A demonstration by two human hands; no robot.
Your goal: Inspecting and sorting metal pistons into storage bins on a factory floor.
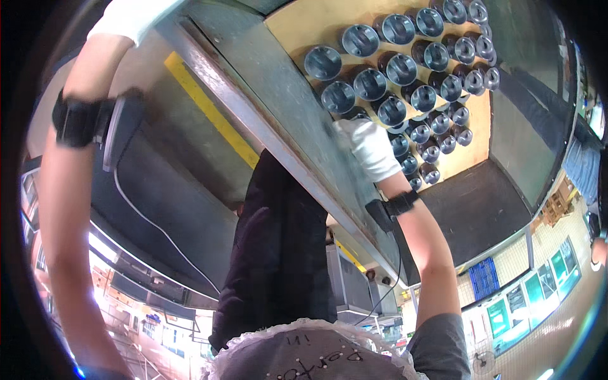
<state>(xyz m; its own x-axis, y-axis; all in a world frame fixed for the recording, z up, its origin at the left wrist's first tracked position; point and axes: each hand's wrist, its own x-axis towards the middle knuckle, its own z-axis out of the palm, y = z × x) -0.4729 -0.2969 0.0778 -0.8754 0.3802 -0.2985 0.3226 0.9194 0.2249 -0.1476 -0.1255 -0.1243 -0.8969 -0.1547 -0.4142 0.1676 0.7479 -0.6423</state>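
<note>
Just beside the gloved right hand [370, 149] stand rows of dark, glossy round parts [391, 110], spread out beyond it and to its right on a tan board [468, 161]. The nearest part [358, 113] shows right beyond the knuckles, half hidden by the white glove. The right fingers are bent and blurred close to a grey metal side wall [278, 82]; whether they close on a part or only lie against one cannot be told. Far up and to the left of that grip, the left hand [136, 16], gloved too, runs out at the top edge, so its hold cannot be told either.

Each part looks like a short cylinder with a shiny face and a bar-like shape inside its rim. Judging by the gloss, it would be stiff and somewhat slippery, perhaps easily scratched; its weight is hard to judge. A sound hold is probably around the outer side, fingers opposite thumb, rather than across the face.

Around the board, dark and grey walls form a metal bin [465, 202], with the side wall just left of the right hand; the parts are its contents. Well below and right of the grip is a blue crate [484, 278], its contents too small to make out.
</note>
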